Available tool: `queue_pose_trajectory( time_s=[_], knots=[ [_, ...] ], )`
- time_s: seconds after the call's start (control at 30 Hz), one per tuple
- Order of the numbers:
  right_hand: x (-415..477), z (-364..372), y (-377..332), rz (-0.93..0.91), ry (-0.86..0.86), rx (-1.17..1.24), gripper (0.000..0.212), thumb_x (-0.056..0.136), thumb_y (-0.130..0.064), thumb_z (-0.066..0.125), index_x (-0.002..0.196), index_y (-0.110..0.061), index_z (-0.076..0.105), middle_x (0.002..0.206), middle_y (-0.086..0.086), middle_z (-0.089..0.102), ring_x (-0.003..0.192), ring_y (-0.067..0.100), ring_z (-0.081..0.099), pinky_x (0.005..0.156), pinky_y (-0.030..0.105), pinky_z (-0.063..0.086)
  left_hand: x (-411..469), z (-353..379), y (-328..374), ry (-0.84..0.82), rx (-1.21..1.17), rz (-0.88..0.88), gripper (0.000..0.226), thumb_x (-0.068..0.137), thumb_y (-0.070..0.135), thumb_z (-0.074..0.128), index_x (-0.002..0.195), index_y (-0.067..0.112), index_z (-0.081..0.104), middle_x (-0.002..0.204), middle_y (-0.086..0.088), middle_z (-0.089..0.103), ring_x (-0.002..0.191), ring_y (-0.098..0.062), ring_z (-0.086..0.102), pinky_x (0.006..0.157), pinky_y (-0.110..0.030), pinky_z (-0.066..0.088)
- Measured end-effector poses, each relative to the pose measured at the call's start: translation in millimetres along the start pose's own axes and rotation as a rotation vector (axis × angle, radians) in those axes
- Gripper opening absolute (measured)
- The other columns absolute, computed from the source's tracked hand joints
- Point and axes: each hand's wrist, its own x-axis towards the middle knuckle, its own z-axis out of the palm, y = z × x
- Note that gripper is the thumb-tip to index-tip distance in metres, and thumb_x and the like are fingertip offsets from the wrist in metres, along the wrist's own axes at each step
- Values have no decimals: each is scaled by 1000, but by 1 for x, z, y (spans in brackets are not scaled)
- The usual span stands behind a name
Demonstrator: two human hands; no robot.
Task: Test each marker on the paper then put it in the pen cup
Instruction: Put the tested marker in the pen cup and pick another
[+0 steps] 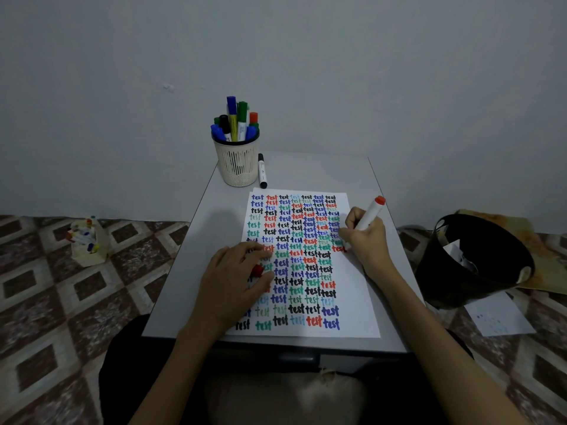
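Right hand (366, 237): grips the white marker with a red end (369, 214), tip down on the right side of the paper.
Left hand (236, 277): rests on the paper and pinches a small red cap (257, 269).
White sheet of paper (359, 302): lies on the grey table (184, 286), full of colourful "test" words.
White mesh pen cup (237, 164): stands at the table's far left corner, full of markers.
Black-capped marker (262, 171): lies just beside the cup.

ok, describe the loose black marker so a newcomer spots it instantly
Find the grey table against the wall, then the white pen cup at its far left corner. The black marker lies flat on the tabletop right of the cup, beyond the paper. The other markers stand in the cup, bar the red marker in the right hand.
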Motion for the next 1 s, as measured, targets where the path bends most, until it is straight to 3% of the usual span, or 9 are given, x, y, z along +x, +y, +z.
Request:
queue_pose_trajectory(
  time_s=[0.17,0.3,0.4,0.53,0.6,0.7,0.87,1.0],
  knots=[
    [-1,-8,-2,-11,151,324,36,81,4,69,65,-15,42,58,3,46,47,10,43,44,20,39,0,-2,2,-9,-60,0,49,84,55,42,122,28,58,126,12,50,113,3,36,106,-33,27],
    [0,-11,0,-5,104,442,32,75,-7,77,67,-16,47,64,5,50,53,14,43,45,22,38,0,-9,1,19,-164,-26,52,73,40,41,121,30,57,126,12,51,118,-6,41,105,-34,25],
    [1,-11,-1,10,57,510,23,80,2,71,71,-12,54,68,5,57,56,16,51,51,22,44,-1,-10,0,33,-153,-39,53,66,34,37,112,29,61,117,11,54,110,-9,45,99,-32,25],
    [-2,-11,-7,33,-82,649,12,87,2,51,88,-1,63,87,14,70,76,26,68,63,28,58,-1,-6,0,45,-124,-64,38,71,31,39,101,30,62,100,14,57,95,-12,51,87,-31,29],
    [-6,-10,-13,44,-150,636,17,91,4,45,92,1,61,93,18,69,80,29,69,63,30,59,-1,-5,-2,65,-128,-54,31,78,34,45,103,29,62,99,13,60,93,-12,54,84,-33,34],
    [-13,-6,-20,45,-253,531,13,89,10,48,92,2,58,85,22,67,66,26,68,52,28,56,0,-7,-4,87,-193,-33,30,86,37,52,113,26,61,107,11,61,97,-8,57,87,-37,45],
    [-22,3,-24,17,-428,399,13,75,4,67,84,2,58,74,20,66,60,28,66,52,29,54,-2,-17,3,92,-431,42,30,88,28,60,117,22,61,110,8,61,104,-1,57,86,-19,50],
    [-29,9,-24,1,-490,431,13,77,10,66,86,5,58,74,26,62,61,32,65,54,30,55,-2,-20,4,104,-482,51,33,87,34,58,116,20,62,110,5,62,103,-4,59,86,-18,49]
  ],
)
